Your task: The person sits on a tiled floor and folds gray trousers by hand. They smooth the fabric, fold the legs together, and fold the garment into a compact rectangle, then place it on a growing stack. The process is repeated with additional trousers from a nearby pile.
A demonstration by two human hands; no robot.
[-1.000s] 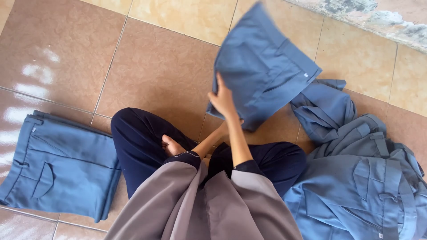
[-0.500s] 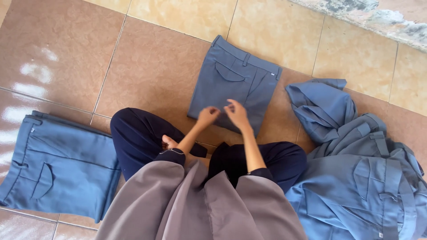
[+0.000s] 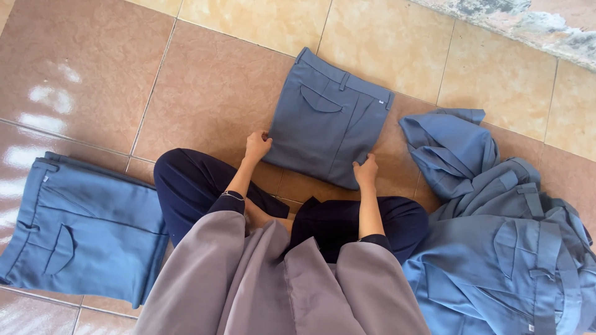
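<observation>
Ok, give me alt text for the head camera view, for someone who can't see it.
A seated person's left hand and right hand grip the near corners of folded blue trousers on a tiled floor, between a folded stack and an unfolded pile.

Two folded pairs of blue trousers lie on the floor, one far [image 3: 329, 118] and one left [image 3: 81, 229]. One heap of unfolded blue trousers [image 3: 503, 248] sits right.

A: how're ur hands rn?
B: both arms stretched fwd, well apart. My left hand [image 3: 256, 146] curled, knuckles up; right hand [image 3: 366, 171] same, fingers bent, wrists straight, sleeves down to wrists.
</observation>
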